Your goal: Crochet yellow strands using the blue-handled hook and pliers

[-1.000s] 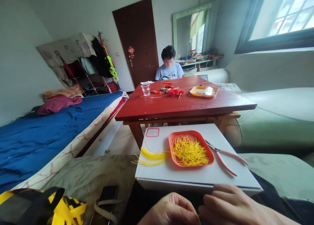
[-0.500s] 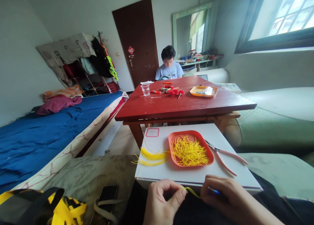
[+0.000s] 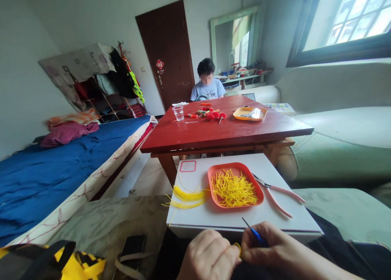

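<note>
Left hand [image 3: 210,251] pinches yellow strand [image 3: 238,246], right hand [image 3: 269,247] grips blue tool [image 3: 258,236]; uneven tension could pull the yellow strand loose.

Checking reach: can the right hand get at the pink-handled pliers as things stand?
Probably yes: the pliers lie uncovered on the white box, handles toward the person's right, nothing visibly blocking. But the right hand holds a blue tool, which may need setting down first.

Glare floods the window [image 3: 362,21]; wide-angle stretch bends the edges
</note>
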The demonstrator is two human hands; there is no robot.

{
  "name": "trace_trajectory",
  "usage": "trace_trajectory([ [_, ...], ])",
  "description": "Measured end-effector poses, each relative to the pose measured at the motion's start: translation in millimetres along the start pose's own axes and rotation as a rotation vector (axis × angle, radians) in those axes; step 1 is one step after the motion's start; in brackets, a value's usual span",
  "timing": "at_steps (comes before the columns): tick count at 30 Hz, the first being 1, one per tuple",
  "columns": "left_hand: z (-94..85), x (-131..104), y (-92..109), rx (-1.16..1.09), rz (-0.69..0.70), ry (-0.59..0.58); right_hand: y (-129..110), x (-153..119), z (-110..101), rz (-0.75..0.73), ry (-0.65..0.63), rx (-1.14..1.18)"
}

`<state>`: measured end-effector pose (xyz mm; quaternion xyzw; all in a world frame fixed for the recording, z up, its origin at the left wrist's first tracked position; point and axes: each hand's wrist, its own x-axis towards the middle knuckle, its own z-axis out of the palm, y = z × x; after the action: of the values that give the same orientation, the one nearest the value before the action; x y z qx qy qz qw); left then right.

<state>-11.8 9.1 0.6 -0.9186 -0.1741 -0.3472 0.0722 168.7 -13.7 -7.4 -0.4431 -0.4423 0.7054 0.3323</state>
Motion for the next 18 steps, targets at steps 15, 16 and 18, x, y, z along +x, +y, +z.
trace_trajectory([
  [15,-9.0,5.1,-1.1,-0.446,-0.44,-0.136,-14.2,-20.3,3.4,-0.166,0.128,-0.147],
  [16,-8.0,2.6,-0.4,-0.601,-0.668,-0.153,-16.4,-24.3,5.0,-0.212,0.148,-0.163],
  [18,-2.9,-3.4,2.0,-0.865,-1.007,-0.086,-15.4,-28.7,8.8,-0.252,0.163,-0.182],
])
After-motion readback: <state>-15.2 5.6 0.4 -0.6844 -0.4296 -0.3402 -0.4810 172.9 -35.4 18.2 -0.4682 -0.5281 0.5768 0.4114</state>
